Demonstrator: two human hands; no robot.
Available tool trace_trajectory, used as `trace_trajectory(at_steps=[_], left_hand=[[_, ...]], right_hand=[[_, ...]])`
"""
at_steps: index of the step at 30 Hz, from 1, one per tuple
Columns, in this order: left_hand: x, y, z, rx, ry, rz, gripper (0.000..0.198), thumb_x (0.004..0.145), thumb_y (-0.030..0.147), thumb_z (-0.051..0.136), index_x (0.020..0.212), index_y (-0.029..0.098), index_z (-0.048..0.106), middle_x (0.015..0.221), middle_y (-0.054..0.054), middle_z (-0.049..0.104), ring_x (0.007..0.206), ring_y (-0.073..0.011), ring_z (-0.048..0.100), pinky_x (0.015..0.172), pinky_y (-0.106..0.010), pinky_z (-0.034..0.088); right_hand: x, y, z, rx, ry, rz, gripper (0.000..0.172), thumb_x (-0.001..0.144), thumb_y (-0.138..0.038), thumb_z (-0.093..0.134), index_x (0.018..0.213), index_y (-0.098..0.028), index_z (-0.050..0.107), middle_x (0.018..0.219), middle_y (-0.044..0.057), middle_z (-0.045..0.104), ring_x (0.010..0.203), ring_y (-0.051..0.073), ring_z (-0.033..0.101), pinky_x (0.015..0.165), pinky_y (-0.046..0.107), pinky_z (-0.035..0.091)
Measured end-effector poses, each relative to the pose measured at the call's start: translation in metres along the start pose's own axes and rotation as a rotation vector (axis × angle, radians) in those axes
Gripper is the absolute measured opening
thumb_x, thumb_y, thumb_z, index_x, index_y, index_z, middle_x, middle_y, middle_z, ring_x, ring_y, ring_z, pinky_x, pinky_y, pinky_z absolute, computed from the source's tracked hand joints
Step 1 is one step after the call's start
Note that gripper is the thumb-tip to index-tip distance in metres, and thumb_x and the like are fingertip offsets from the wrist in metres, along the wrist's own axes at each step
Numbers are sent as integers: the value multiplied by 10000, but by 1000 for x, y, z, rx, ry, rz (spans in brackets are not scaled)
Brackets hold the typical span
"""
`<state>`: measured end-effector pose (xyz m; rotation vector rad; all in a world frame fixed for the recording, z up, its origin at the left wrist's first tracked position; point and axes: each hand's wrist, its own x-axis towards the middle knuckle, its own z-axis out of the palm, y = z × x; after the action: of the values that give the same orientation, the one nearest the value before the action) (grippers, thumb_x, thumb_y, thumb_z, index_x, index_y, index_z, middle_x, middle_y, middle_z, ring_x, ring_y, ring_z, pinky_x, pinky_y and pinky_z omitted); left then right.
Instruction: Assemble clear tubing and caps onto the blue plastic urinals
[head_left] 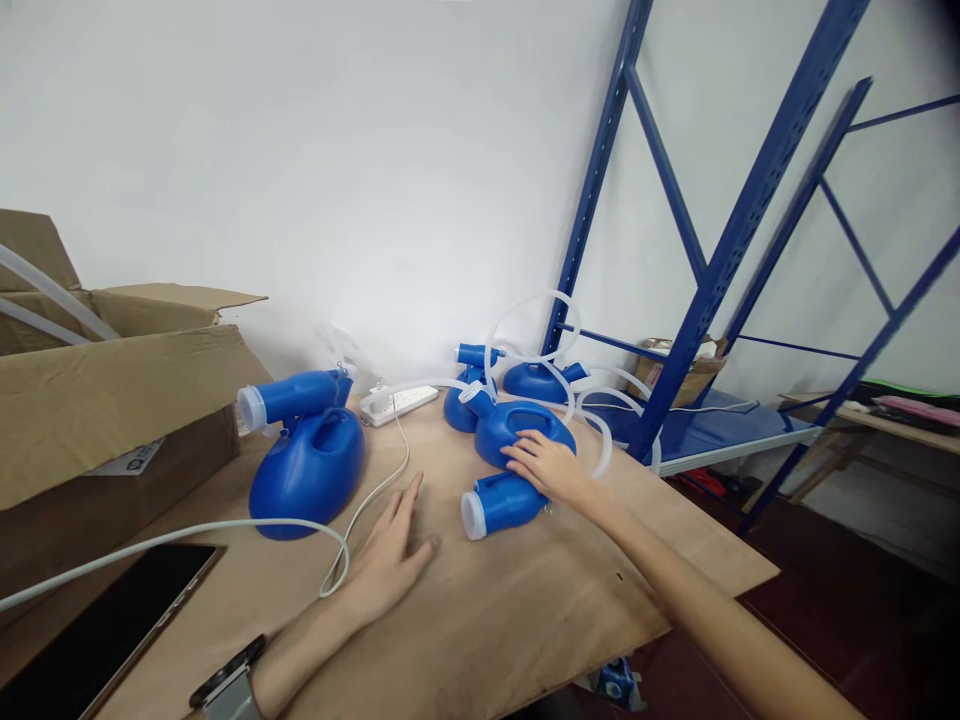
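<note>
My left hand (pixel 390 555) is over the wooden table with its fingers stretched out and nothing in it, beside a white cable (pixel 375 492). A blue plastic urinal bottle (pixel 307 475) stands left of it, a blue cylindrical cup with a pale cap (pixel 289 398) lying across its top. My right hand (pixel 546 465) rests its extended fingers on the side of another blue urinal bottle (pixel 517 425), which has a clear neck. Just below that hand lies a second blue cylindrical cup (pixel 504 503), its white-capped end facing left; the hand partly covers its right end.
Two more blue bottles (pixel 459 408) with clear coiled tubes (pixel 536 300) stand behind. A white power strip (pixel 401 402) lies near the wall. An open cardboard box (pixel 127 400) and a phone (pixel 112 625) are at left; blue metal shelving (pixel 720 260) rises at right.
</note>
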<state>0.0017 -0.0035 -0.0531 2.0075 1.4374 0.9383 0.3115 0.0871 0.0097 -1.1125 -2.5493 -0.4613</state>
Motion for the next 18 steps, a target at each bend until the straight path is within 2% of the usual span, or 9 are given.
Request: trace_trajectory(at_steps=[4, 7, 9, 13, 15, 18], left_hand=[[0, -3, 1, 17, -32, -1, 808, 899, 392, 546, 1624, 231, 229, 1593, -168, 409, 1391, -346, 490, 1119, -513, 417], [0, -9, 6, 5, -2, 57, 793, 911, 407, 551, 1623, 253, 237, 1590, -160, 422, 1394, -347, 490, 1109, -504, 428], [-1, -12, 8, 5, 14, 78, 793, 911, 412, 560, 1622, 260, 241, 1591, -155, 424, 1405, -347, 478, 1119, -503, 419], [-1, -15, 10, 30, 2, 75, 799, 917, 418, 548, 1628, 262, 221, 1596, -142, 421, 1445, -348, 431, 1140, -504, 396], [-1, -14, 9, 43, -8, 80, 800, 919, 424, 543, 1630, 263, 212, 1589, -143, 428, 1441, -349, 436, 1129, -499, 406], [-2, -11, 7, 68, -26, 79, 794, 921, 413, 539, 1629, 247, 219, 1591, -151, 417, 1449, -345, 420, 1143, -494, 389]], right_hand=[[-34, -34, -9, 180, 3, -24, 463, 1048, -432, 443, 1469, -257, 525, 1374, 129, 631, 1282, 292, 574, 1036, 467, 511], [-47, -54, -13, 205, -87, -76, 820, 890, -620, 649, 1574, -269, 365, 1506, 161, 514, 1359, 362, 514, 1075, 525, 486], [-47, -61, -9, 179, -134, -57, 902, 854, -593, 710, 1596, -270, 313, 1525, 175, 488, 1331, 380, 546, 1026, 527, 528], [-31, -52, -8, 80, -66, -30, 681, 950, -414, 638, 1564, -266, 384, 1435, 179, 565, 1232, 364, 633, 905, 466, 596], [-17, -39, -25, 61, 39, 44, 666, 968, -454, 594, 1567, -262, 375, 1439, 179, 565, 1214, 363, 645, 891, 455, 597], [11, -11, -70, 131, 236, 312, 763, 993, -571, 474, 1624, -232, 210, 1483, 182, 537, 1198, 368, 652, 993, 500, 535]])
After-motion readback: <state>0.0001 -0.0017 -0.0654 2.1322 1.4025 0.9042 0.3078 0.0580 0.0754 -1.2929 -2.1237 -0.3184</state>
